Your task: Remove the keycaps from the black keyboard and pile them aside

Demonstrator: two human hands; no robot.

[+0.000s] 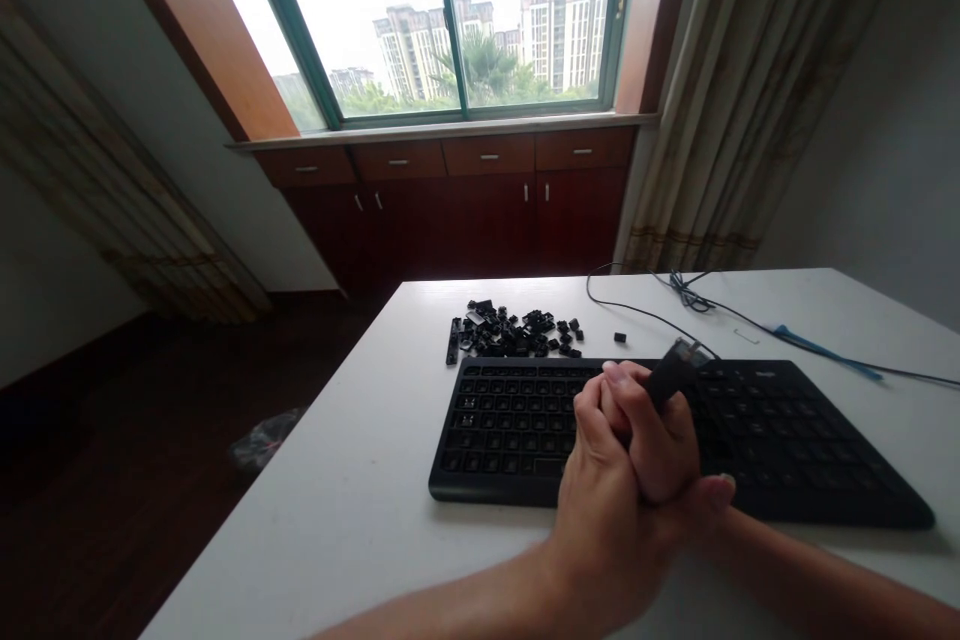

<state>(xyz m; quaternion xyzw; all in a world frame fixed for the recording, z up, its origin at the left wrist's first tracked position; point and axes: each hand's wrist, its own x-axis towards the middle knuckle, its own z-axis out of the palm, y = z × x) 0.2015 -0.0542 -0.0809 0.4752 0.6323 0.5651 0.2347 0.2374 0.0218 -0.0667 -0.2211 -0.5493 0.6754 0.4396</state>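
A black keyboard [795,430] lies on the table under both hands. Many key positions on its left part show bare sockets, while the number-pad side on the right looks dark and hard to make out. My right hand [664,455] is closed around a small black tool [671,372] whose far end looks clear or metallic; its exact kind does not show. Wrapped over the right hand, my left hand [600,480] grips it from the left, thumb across the right wrist. Behind the keyboard's left half lies a pile of loose black keycaps [517,330].
One keycap [620,337] lies apart from the pile. A black cable [690,292] loops over the table's back right, near a blue strip [825,355]. The white table [337,450] has its left edge beside a plastic bag [262,442] on the floor.
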